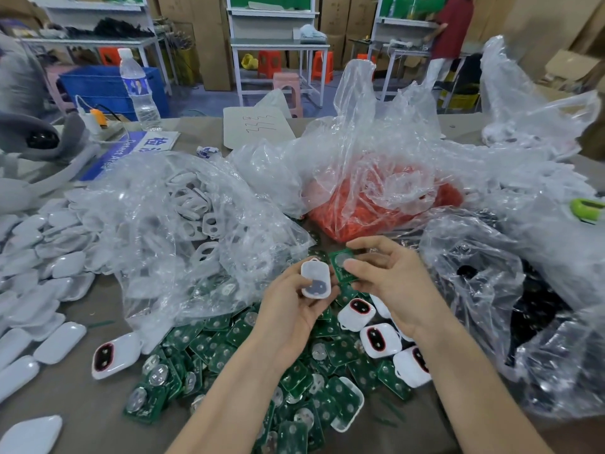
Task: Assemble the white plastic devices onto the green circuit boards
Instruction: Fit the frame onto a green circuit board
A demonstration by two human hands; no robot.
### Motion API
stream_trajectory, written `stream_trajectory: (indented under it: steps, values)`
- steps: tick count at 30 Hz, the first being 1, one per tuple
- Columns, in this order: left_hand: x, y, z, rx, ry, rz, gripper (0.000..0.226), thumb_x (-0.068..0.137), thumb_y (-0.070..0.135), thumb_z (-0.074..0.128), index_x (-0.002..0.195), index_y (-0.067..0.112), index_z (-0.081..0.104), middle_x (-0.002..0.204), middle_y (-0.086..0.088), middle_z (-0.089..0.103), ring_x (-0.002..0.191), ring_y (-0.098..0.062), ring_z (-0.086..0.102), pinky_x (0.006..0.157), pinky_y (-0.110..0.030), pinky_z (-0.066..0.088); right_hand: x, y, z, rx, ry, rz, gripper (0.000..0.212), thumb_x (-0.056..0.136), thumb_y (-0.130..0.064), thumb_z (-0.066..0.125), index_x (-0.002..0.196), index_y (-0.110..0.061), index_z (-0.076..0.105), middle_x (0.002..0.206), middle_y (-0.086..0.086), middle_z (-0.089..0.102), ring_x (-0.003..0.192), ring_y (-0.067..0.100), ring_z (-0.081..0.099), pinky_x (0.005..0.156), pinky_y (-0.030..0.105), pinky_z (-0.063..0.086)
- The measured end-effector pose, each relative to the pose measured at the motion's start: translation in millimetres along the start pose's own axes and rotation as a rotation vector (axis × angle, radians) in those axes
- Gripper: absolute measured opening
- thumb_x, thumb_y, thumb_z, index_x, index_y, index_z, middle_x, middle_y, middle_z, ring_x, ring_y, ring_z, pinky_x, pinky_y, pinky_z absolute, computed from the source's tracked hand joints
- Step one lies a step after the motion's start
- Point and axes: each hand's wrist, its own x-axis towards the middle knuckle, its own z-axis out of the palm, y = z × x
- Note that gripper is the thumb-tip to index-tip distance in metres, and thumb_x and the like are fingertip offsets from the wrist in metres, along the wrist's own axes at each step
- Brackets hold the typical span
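Parts are sitting side by side above the counter's (82, 404) middle: left hand (294, 309) is gripping a white rounded plastic shell (315, 279), long axis pointing away, while right hand (389, 283) is pinching a green square circuit board (340, 268) just beside its upper right.

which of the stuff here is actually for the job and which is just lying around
For the job: white shell held in the left hand; green circuit board pinched by the right hand; pile of green boards; bag of white shells.
Lying about: water bottle; blue sign; scribbled sheet.
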Motion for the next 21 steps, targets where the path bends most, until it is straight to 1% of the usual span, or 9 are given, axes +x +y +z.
stream_trajectory:
  steps: [3, 5, 8, 10, 11, 13, 15, 19, 21]
  values:
    - [-1, -5, 2, -0.024, -0.021, 0.026, 0.037, 0.089, -0.015, 0.039, 0.114, 0.001, 0.062, 0.105, -0.017, 0.066, 0.085, -0.022, 0.065, 0.079, -0.031, 0.057, -5, 7, 7, -0.147, 0.043, -0.066, 0.024, 0.079, -0.004, 0.075, 0.09, -0.024, 0.073, 0.082, 0.001, 0.074, 0.067, 0.008, 0.069, 0.058, 0.017, 0.052]
    - [-2, -7, 3, -0.039, -0.042, 0.042, 0.038, 0.089, -0.016, 0.04, 0.116, 0.001, 0.061, 0.107, -0.018, 0.066, 0.088, -0.022, 0.066, 0.081, -0.031, 0.057, -8, 10, 9, -0.217, 0.065, -0.083, 0.026, 0.082, -0.004, 0.073, 0.093, -0.027, 0.072, 0.086, -0.001, 0.072, 0.071, 0.005, 0.069, 0.059, 0.017, 0.053]
    - [-4, -9, 5, -0.026, -0.041, 0.072, 0.039, 0.09, -0.016, 0.04, 0.117, 0.002, 0.06, 0.11, -0.02, 0.067, 0.09, -0.022, 0.068, 0.077, -0.028, 0.06, -11, 13, 10, -0.3, 0.046, -0.077, 0.032, 0.082, -0.006, 0.073, 0.104, -0.03, 0.07, 0.095, -0.006, 0.071, 0.083, 0.002, 0.068, 0.07, 0.021, 0.057]
    - [-5, -10, 6, -0.013, -0.033, 0.084, 0.039, 0.092, -0.016, 0.037, 0.117, 0.004, 0.06, 0.106, -0.019, 0.069, 0.086, -0.02, 0.07, 0.073, -0.026, 0.059, -12, 13, 11, -0.372, 0.047, -0.073, 0.037, 0.08, -0.011, 0.076, 0.112, -0.028, 0.069, 0.102, -0.012, 0.069, 0.09, 0.001, 0.066, 0.079, 0.021, 0.055]
    - [-6, -11, 6, -0.011, -0.033, 0.087, 0.04, 0.093, -0.015, 0.036, 0.117, 0.006, 0.06, 0.103, -0.017, 0.07, 0.084, -0.019, 0.07, 0.072, -0.025, 0.059, -13, 13, 11, -0.416, 0.058, -0.083, 0.039, 0.079, -0.014, 0.077, 0.115, -0.028, 0.068, 0.106, -0.013, 0.067, 0.092, -0.002, 0.063, 0.08, 0.017, 0.052]
    - [-8, -11, 7, -0.016, -0.041, 0.092, 0.042, 0.094, -0.014, 0.036, 0.119, 0.009, 0.059, 0.096, -0.013, 0.072, 0.081, -0.017, 0.069, 0.071, -0.025, 0.059, -13, 12, 12, -0.507, 0.086, -0.121, 0.042, 0.078, -0.019, 0.078, 0.119, -0.026, 0.066, 0.11, -0.013, 0.062, 0.092, -0.007, 0.057, 0.075, 0.006, 0.044]
    - [-9, -11, 8, -0.05, -0.062, 0.091, 0.042, 0.094, -0.013, 0.037, 0.12, 0.011, 0.059, 0.088, -0.009, 0.073, 0.075, -0.016, 0.069, 0.068, -0.025, 0.058, -13, 12, 14, -0.592, 0.106, -0.155, 0.044, 0.078, -0.022, 0.078, 0.121, -0.024, 0.066, 0.109, -0.012, 0.061, 0.089, -0.008, 0.056, 0.071, 0.001, 0.041]
    - [-10, -10, 9, -0.12, -0.064, 0.068, 0.032, 0.095, -0.007, 0.037, 0.116, 0.007, 0.058, 0.082, -0.011, 0.071, 0.067, -0.019, 0.067, 0.063, -0.029, 0.059, -18, 8, 15, -0.687, 0.167, -0.203, 0.041, 0.078, -0.023, 0.077, 0.118, -0.022, 0.068, 0.105, -0.01, 0.068, 0.089, -0.002, 0.06, 0.073, 0.001, 0.043]
    - [-9, -11, 8, -0.12, -0.035, 0.061, 0.03, 0.096, -0.005, 0.036, 0.112, 0.007, 0.058, 0.082, -0.012, 0.071, 0.065, -0.02, 0.067, 0.062, -0.031, 0.059, -24, 6, 18, -0.723, 0.215, -0.277, 0.034, 0.076, -0.024, 0.077, 0.11, -0.023, 0.072, 0.099, -0.012, 0.069, 0.086, -0.002, 0.061, 0.077, 0.009, 0.048]
